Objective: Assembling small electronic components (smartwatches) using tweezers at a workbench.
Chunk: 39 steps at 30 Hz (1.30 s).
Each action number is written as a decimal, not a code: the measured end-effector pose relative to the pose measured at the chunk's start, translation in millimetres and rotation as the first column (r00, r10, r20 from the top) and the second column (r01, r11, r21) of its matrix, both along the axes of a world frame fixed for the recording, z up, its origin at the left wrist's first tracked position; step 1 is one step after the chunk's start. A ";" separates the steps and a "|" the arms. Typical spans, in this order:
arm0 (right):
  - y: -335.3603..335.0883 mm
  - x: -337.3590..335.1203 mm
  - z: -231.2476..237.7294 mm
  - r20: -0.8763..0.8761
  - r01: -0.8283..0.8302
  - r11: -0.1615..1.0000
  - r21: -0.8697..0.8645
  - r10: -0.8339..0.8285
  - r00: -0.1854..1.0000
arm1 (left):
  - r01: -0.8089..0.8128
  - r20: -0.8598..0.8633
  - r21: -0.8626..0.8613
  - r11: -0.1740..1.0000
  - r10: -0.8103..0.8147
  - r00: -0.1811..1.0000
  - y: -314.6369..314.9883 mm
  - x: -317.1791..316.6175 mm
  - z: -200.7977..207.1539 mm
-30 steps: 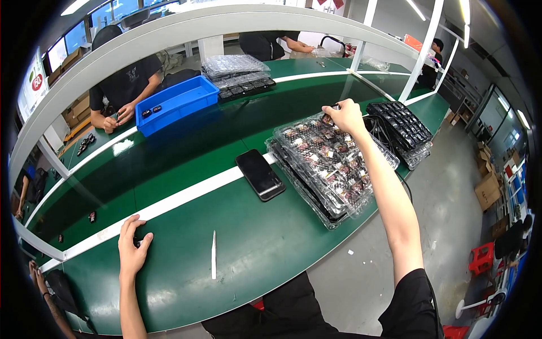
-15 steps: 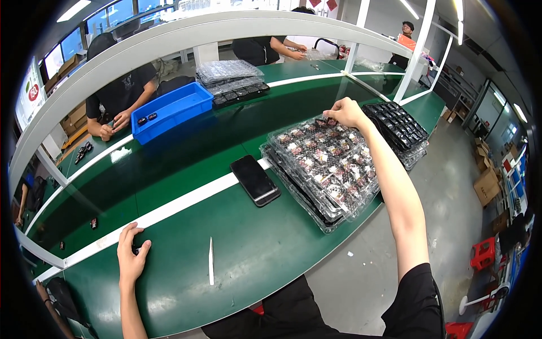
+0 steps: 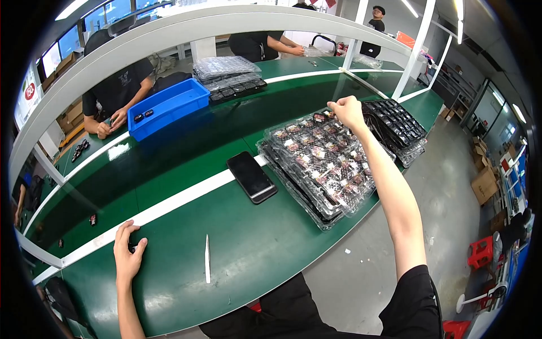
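Your right hand [image 3: 348, 112] has edged rightward, fingertips together (on what, can't tell); left hand [image 3: 127, 256] curls, hold unclear. Clear tray [image 3: 348, 207] looks flimsy: take its rim.

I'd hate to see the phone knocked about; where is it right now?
In the head view, the phone lies near the middle, across the table's white strip, just left of the tray stack.
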State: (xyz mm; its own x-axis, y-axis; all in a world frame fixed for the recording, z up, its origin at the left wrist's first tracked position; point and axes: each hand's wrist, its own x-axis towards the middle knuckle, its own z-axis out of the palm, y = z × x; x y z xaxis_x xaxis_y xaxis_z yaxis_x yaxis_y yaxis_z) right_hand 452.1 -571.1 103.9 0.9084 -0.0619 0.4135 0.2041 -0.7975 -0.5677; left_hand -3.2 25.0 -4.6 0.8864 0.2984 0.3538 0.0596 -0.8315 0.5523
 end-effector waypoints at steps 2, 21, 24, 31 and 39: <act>5.1 0.3 -12.3 0.029 0.029 1.000 0.006 -0.029 0.999 | 0.001 -0.001 -0.003 1.000 -0.001 1.000 -0.8 0.5 -0.2; 15.3 39.6 -3.4 0.001 0.157 0.984 0.086 -0.158 0.987 | -0.005 0.004 0.003 1.000 0.005 1.000 -0.4 -0.7 -1.7; 9.7 36.6 -5.3 0.125 0.075 0.993 0.093 -0.086 0.988 | -0.002 0.001 -0.003 1.000 0.002 1.000 -1.9 0.7 0.1; -4.3 -3.1 23.9 0.135 -0.072 0.997 -0.019 0.074 0.988 | 0.007 0.006 0.003 1.000 -0.007 1.000 -0.1 0.0 -1.2; -31.4 -40.1 8.6 -0.091 -0.256 0.960 -0.113 0.246 0.965 | -0.003 -0.017 -0.017 1.000 0.003 1.000 -3.9 -0.3 2.3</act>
State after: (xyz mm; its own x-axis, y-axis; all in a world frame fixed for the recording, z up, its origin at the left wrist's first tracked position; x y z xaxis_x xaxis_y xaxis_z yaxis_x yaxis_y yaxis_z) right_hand 412.1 -602.4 112.5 0.9169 0.2190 0.3338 0.3672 -0.7904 -0.4902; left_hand -3.5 21.1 -2.3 0.8914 0.3069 0.3335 0.0717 -0.8221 0.5648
